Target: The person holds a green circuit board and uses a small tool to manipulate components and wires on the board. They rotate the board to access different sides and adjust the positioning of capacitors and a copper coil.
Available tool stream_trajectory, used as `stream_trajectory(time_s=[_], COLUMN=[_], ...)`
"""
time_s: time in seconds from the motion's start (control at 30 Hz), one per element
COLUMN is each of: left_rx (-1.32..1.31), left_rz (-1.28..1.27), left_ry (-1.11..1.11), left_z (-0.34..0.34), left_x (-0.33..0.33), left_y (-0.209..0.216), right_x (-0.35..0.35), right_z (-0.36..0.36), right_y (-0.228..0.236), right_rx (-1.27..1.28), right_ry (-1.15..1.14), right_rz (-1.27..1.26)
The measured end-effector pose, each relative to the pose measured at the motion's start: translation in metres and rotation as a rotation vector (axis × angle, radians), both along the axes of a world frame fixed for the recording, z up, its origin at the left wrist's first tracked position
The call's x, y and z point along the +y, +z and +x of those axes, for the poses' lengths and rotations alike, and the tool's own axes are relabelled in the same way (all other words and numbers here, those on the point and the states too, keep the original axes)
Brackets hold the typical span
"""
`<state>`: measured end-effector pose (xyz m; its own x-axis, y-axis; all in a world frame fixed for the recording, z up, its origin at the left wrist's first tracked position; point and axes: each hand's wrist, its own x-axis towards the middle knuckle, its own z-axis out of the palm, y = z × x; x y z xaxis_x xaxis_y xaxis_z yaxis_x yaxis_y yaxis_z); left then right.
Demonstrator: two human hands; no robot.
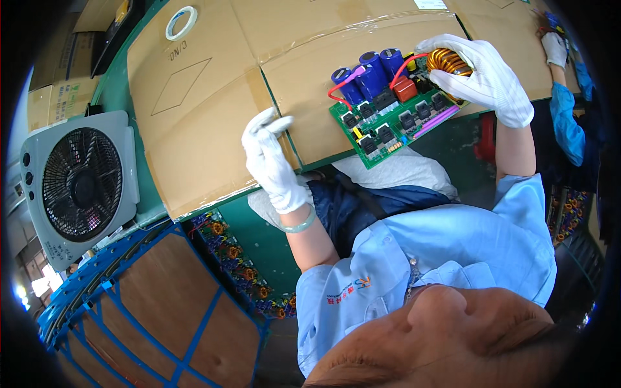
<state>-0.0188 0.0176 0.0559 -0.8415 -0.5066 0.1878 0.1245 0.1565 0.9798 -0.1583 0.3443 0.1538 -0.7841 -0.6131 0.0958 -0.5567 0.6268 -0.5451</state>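
My right hand point(488, 81), in a white glove, is closed around the copper-wound ring coil point(447, 63) at the right end of a green circuit board point(381, 152). The board is held at a tilt over the near edge of the cardboard. It carries several blue cylinder capacitors point(370, 81), a red block component point(405, 89), black parts and red wires. A purple strip point(435, 123) runs along its near right edge. To the left of the board, my left hand point(268, 158), also gloved, is open and holds nothing, its fingers slightly bent above the cardboard.
Flattened cardboard point(200, 123) covers the green table. A roll of tape point(181, 23) lies at the far left. Left of the table stands a grey box fan point(84, 184). Several coil-bearing boards point(242, 271) sit below it. At the far right another person's gloved hand point(554, 48) works.
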Motion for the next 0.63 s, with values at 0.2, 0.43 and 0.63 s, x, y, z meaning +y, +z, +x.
stream_trajectory(time_s=[0.2, 0.43, 0.63], left_rx=[-0.103, -0.137, -0.298], left_rz=[-0.201, -0.205, -0.211], left_ry=[-0.238, -0.368, -0.413], left_z=[-0.016, -0.023, -0.027], left_x=[0.042, 0.052, 0.052], left_y=[0.014, 0.014, 0.023], right_x=[-0.004, -0.001, -0.001], right_z=[-0.001, -0.003, -0.004], right_y=[0.006, -0.002, 0.002], right_rx=[-0.086, 0.015, -0.07], right_ry=[-0.009, 0.022, 0.02], right_rz=[0.064, -0.008, 0.051])
